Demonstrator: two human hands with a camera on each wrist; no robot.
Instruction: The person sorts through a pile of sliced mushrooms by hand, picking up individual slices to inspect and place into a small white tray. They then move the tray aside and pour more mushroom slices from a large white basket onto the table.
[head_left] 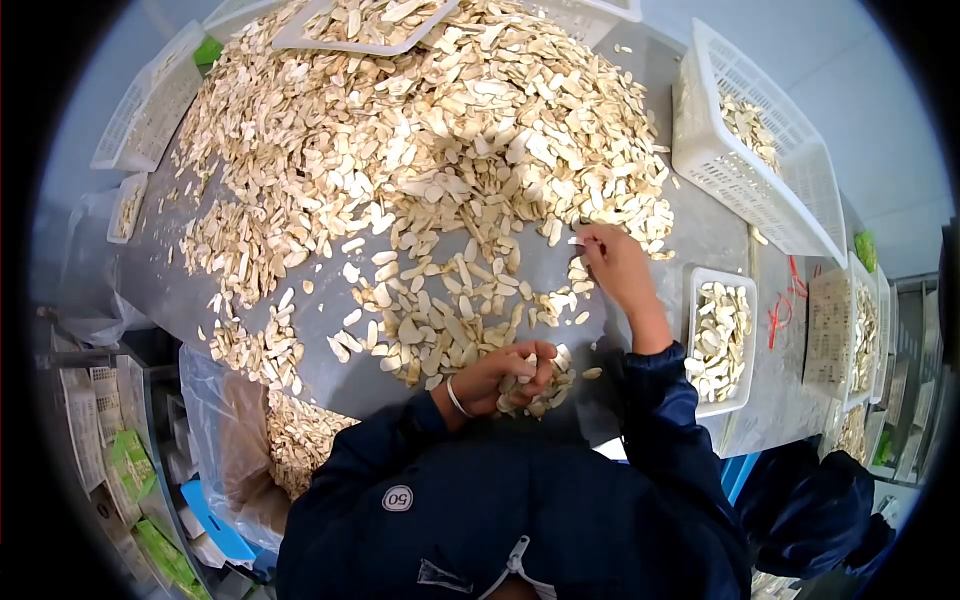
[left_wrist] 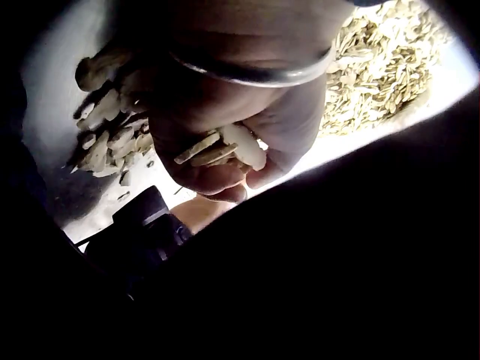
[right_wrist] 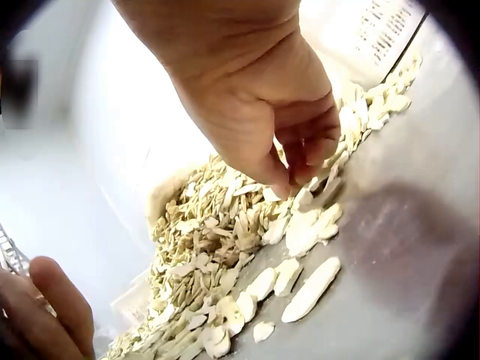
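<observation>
Pale dried slices [head_left: 440,320] lie spread over the grey table in front of a large heap [head_left: 400,120]. The left hand [head_left: 490,382], a band at its wrist, curls its fingers around several slices; in the left wrist view the slices [left_wrist: 244,146] show in the palm of that hand [left_wrist: 240,120]. Beneath it in the head view is a small pile [head_left: 550,390]. The right hand [head_left: 620,275] is at the heap's near right edge, a pale slice [head_left: 575,241] at its fingertips. In the right wrist view, the curled fingers of this hand [right_wrist: 255,112] point down at slices [right_wrist: 300,225].
A shallow white tray of slices [head_left: 692,330] stands right of the right arm. White baskets [head_left: 740,170] line the right side, others the left and back. Red string [head_left: 780,315] lies at the right. An open bag of slices [head_left: 235,400] is below the table's left front edge.
</observation>
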